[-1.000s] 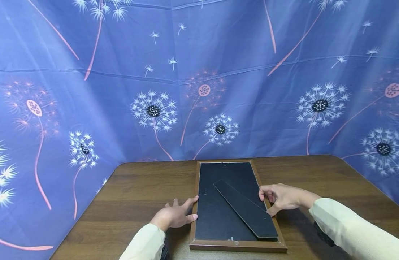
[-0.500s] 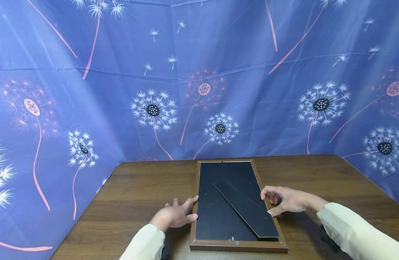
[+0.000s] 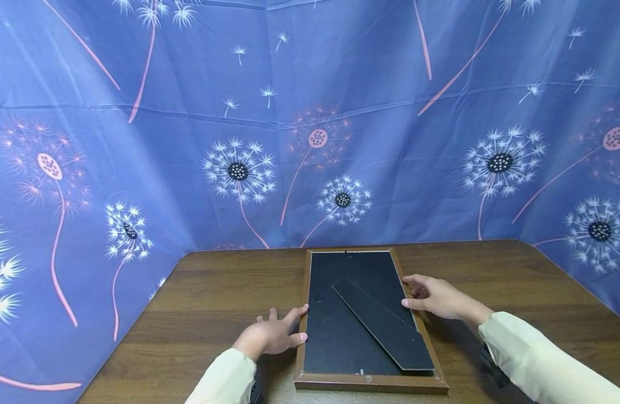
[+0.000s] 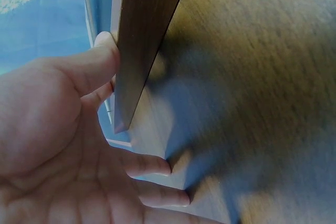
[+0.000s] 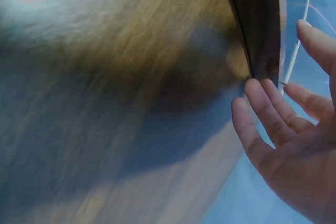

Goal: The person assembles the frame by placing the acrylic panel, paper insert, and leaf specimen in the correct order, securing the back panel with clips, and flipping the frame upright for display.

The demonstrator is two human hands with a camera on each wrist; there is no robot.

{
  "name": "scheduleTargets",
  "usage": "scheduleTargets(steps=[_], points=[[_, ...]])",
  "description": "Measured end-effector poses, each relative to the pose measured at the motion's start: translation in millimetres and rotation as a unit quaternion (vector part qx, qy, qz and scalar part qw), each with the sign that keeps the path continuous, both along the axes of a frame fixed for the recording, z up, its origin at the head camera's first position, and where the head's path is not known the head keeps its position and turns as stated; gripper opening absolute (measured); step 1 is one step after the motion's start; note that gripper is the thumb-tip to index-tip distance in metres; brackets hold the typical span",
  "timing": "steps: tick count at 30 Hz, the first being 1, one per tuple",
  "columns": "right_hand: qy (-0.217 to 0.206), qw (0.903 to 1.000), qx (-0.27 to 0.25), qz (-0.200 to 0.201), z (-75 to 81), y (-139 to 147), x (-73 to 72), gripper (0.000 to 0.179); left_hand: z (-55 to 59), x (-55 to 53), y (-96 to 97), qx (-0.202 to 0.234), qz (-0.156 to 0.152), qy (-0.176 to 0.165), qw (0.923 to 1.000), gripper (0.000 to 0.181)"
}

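Note:
A picture frame [image 3: 370, 382] with brown edges lies face down on the table in the head view, its black backing board [image 3: 335, 336] up. A black easel stand [image 3: 385, 328] slants across the board, its wide end near the lower right corner. At the frame's left side, my left hand [image 3: 270, 335] rests with thumb and index fingertip on the edge, the other fingers spread toward the wood. My right hand [image 3: 441, 297] is at the right edge, thumb above the board and fingertips along the rim. Beside its index fingertip, a small dark tab [image 5: 283, 83] sticks out in the right wrist view.
The brown wooden table [image 3: 214, 292] extends to both sides of the frame. Behind it hangs a blue cloth [image 3: 400, 168] with dandelion prints, which also drops along the left and right sides.
My right hand has moved up along the frame's right edge, and its thumb has left the side of the stand. My left hand, the frame and the stand look essentially unmoved.

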State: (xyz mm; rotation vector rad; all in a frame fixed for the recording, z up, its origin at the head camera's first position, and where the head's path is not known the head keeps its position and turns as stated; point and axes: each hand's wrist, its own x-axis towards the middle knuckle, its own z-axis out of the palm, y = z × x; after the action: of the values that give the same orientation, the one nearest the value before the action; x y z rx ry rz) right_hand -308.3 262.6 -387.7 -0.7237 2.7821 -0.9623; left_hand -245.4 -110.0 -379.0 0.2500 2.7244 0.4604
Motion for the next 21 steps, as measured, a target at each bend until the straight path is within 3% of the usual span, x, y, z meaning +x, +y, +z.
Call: scheduleTargets(steps=[5, 21], points=[[-0.003, 0.9983, 0.033, -0.047, 2.4, -9.4, -6.2, 0.08, -0.5, 0.2, -0.3, 0.005, -0.006, 0.004, 1.0, 0.061], [0.01, 0.9957, 0.044, -0.08, -2.7, -16.0, -13.5, 0.076, -0.6, -0.7, -0.8, 0.001, 0.001, 0.0, 1.0, 0.061]])
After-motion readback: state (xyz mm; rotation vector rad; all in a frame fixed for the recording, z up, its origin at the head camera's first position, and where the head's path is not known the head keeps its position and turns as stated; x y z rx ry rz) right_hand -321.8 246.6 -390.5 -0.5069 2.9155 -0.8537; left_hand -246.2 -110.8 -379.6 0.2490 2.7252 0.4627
